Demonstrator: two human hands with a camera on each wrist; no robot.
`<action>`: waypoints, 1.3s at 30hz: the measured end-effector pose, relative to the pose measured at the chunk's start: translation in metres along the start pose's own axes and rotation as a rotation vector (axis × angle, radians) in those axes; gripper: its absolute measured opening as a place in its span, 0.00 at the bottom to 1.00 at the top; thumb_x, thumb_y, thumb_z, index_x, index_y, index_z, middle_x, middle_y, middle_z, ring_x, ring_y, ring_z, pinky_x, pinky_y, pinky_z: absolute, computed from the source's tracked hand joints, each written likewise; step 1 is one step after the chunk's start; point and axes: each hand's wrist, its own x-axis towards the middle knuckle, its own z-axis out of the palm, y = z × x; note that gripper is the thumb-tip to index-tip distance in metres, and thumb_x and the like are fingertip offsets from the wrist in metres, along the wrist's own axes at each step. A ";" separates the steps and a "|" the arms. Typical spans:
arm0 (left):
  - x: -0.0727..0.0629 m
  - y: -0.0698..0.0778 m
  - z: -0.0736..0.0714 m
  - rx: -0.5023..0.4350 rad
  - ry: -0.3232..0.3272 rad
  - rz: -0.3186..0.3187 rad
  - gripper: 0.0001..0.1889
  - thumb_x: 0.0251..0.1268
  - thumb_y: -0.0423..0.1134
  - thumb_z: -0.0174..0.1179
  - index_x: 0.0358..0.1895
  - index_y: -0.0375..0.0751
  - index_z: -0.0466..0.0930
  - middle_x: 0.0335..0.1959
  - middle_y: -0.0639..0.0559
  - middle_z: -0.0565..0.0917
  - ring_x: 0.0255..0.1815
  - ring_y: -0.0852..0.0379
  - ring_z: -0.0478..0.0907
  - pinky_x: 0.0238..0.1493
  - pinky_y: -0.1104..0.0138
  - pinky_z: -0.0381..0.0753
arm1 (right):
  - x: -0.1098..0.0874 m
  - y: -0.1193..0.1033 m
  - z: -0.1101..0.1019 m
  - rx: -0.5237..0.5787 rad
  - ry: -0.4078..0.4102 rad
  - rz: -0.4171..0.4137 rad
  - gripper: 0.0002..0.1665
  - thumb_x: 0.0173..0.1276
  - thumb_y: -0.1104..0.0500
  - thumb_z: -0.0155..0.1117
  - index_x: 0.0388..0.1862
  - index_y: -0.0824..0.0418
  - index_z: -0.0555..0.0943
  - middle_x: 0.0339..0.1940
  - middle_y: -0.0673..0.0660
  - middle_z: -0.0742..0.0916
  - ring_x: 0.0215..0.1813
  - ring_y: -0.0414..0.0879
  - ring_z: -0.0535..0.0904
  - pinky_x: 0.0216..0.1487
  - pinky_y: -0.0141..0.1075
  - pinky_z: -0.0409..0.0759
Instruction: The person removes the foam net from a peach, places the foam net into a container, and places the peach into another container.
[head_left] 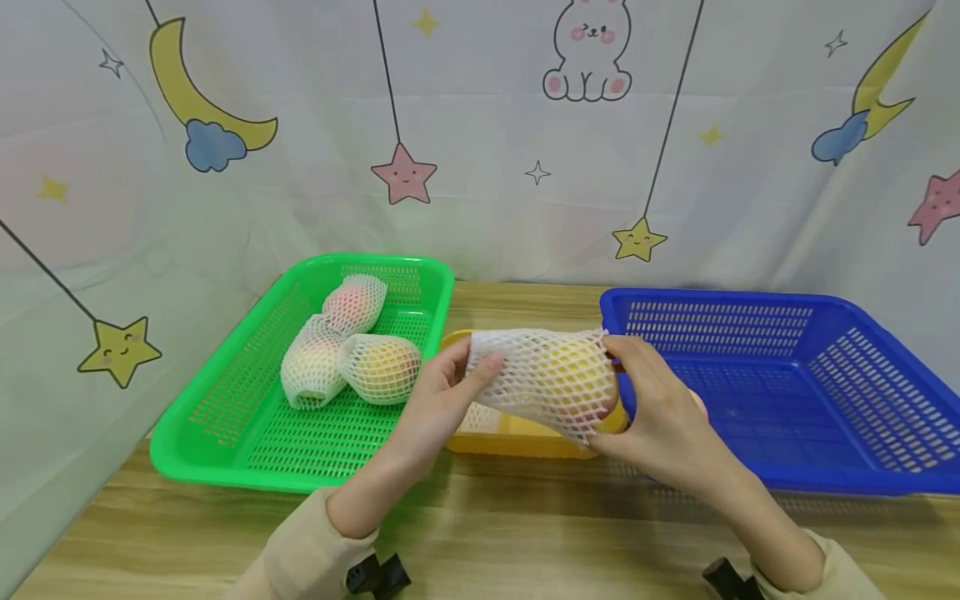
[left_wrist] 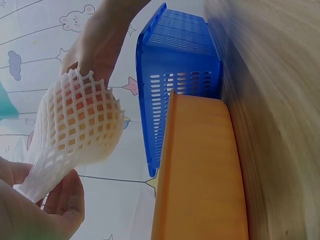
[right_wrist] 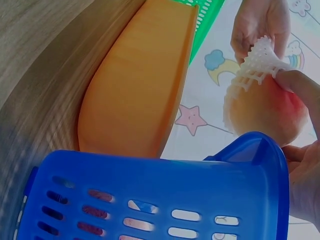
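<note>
Netting (head_left: 513, 367) partly sheathes a fruit (right_wrist: 267, 112); the left hand (head_left: 435, 404) pinches its loose end with thumb and fingers (left_wrist: 72, 197), the right hand (head_left: 663, 408) seemingly grips the fruit.

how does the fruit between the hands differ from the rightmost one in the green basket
The held fruit is raised between the left hand and right hand; the rightmost fruit lies in the green basket. The net on the held fruit leaves some skin bare in the right wrist view; the rightmost fruit looks net-covered on its visible side. Both have white mesh nets.
</note>
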 end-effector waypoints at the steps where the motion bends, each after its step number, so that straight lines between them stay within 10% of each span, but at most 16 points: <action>1: 0.000 0.000 0.000 0.002 0.003 0.000 0.17 0.72 0.43 0.53 0.59 0.42 0.75 0.50 0.42 0.82 0.46 0.58 0.80 0.53 0.63 0.77 | 0.000 0.000 0.000 -0.007 0.000 0.004 0.52 0.34 0.60 0.81 0.62 0.63 0.67 0.57 0.57 0.76 0.56 0.47 0.74 0.50 0.47 0.79; 21: -0.001 0.006 -0.007 -0.004 0.030 0.005 0.16 0.72 0.45 0.52 0.58 0.46 0.74 0.52 0.46 0.82 0.52 0.57 0.79 0.60 0.63 0.74 | 0.003 0.003 -0.003 -0.013 0.038 -0.057 0.50 0.37 0.57 0.82 0.61 0.63 0.69 0.55 0.56 0.77 0.55 0.44 0.72 0.55 0.37 0.72; 39: 0.001 0.008 -0.009 -0.018 0.052 0.017 0.16 0.72 0.45 0.53 0.58 0.46 0.75 0.49 0.45 0.83 0.50 0.58 0.81 0.58 0.64 0.76 | 0.004 0.007 -0.004 -0.055 0.001 -0.017 0.52 0.39 0.53 0.82 0.64 0.63 0.68 0.56 0.58 0.77 0.59 0.51 0.72 0.57 0.51 0.76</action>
